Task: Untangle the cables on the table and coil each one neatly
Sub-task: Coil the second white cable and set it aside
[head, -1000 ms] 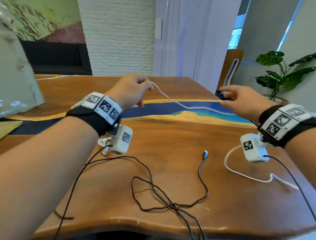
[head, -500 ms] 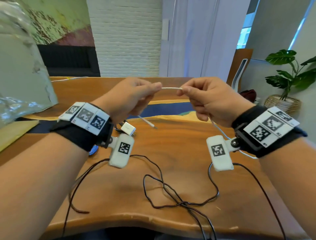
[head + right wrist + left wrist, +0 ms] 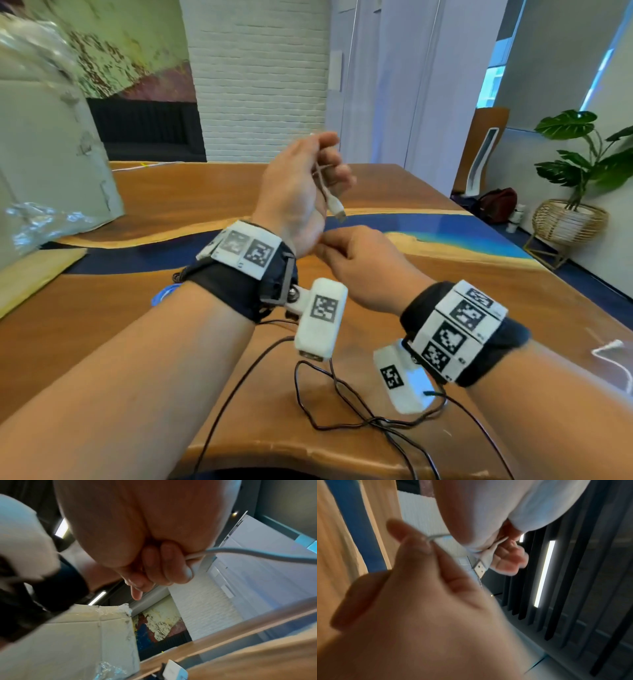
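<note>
My left hand [image 3: 329, 164] is raised above the table and its curled fingers [image 3: 510, 559] hold the white cable [image 3: 324, 186]. The cable's USB plug [image 3: 337, 209] [image 3: 480, 568] hangs below that palm. Just under it, beside the left wrist, my right hand [image 3: 337, 248] pinches the same white cable [image 3: 197, 555] between thumb and fingers [image 3: 171, 566]. The cable's other end [image 3: 609, 356] lies loose on the table at the far right. A thin black cable [image 3: 342, 407] lies in tangled loops on the near part of the table, under my wrists.
The wooden table [image 3: 479, 291] has a blue resin band across it. A large wrapped cardboard box [image 3: 44, 164] stands at the left. A white charger block [image 3: 173, 672] and a small blue item [image 3: 164, 294] lie near my left wrist. A potted plant [image 3: 579, 164] stands beyond the right edge.
Both hands held a short stretch of white cable level between them. Now the left hand has risen and turned palm-in with the plug hanging, and the right hand has dropped beneath it.
</note>
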The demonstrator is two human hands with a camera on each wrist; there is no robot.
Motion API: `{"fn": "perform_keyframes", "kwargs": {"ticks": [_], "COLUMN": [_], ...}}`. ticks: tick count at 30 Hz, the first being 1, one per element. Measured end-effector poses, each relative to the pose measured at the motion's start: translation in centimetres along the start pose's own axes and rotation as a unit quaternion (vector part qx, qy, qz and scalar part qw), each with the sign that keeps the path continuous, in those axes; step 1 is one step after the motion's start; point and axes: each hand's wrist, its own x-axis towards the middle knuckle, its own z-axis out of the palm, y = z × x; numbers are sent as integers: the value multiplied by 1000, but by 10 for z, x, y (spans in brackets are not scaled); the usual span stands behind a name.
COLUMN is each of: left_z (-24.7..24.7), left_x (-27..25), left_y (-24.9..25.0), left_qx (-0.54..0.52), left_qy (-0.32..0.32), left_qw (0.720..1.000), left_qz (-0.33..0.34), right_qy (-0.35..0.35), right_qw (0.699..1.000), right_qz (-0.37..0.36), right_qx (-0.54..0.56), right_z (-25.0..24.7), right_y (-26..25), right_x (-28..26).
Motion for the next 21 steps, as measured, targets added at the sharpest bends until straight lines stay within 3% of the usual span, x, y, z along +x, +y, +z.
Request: {"fn": "perform_keyframes", "kwargs": {"ticks": [2, 5, 8, 10, 13, 16, 18, 21], "left_z": [-7, -24, -38, -42, -39, -28, -21, -9], "left_x": [2, 2, -6, -13, -19, -22, -23, -19], "left_y": [-8, -9, -5, -2, 2, 4, 8, 14], "left_qx": [114, 332, 471, 500, 383, 228, 133, 5], "left_qy": [-31, -109, -179, -208, -222, -188, -170, -132], "left_qw": [992, 935, 863, 841, 893, 952, 973, 989], "left_qz": [35, 65, 34, -23, -78, -84, -77, -71], "right_qy": [-20, 14, 72, 89, 113, 174, 181, 126], "right_qw": [999, 998, 996, 994, 989, 968, 958, 972], "right_qz": [-21, -41, -50, -54, -53, -31, -11, 13], "right_qx": [-25, -37, 8, 34, 80, 180, 222, 200], "right_z": [-7, -32, -62, -74, -76, -68, -58, -35], "right_y": [-9, -7, 2, 7, 15, 27, 32, 32], "right_x": [-4, -10, -9, -6, 0, 7, 9, 7]}}
